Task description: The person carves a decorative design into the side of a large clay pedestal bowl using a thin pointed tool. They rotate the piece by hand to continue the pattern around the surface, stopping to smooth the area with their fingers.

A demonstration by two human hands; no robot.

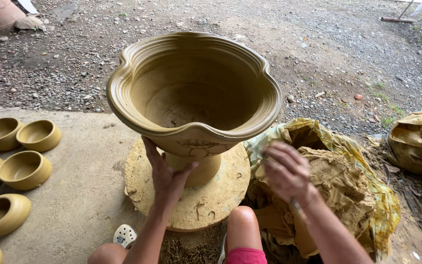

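Observation:
A large wet clay pot (194, 88) with a wavy, lobed rim stands on a narrow foot on a round clay-smeared disc (221, 195). My left hand (164, 173) presses flat against the underside of the pot's bowl, fingers spread upward, thumb toward the foot. My right hand (286, 171) hovers, blurred, over a lump of raw clay (340, 188) lying in a yellow-green plastic sheet (384, 205) to the right of the disc; whether it grips any clay is hidden. My knees show at the bottom edge.
Several small clay bowls (23, 168) sit on the concrete slab at the left. Another bag of clay (418, 139) lies at the far right. Gravel ground stretches behind the pot. A white sandal (124, 235) is by my left knee.

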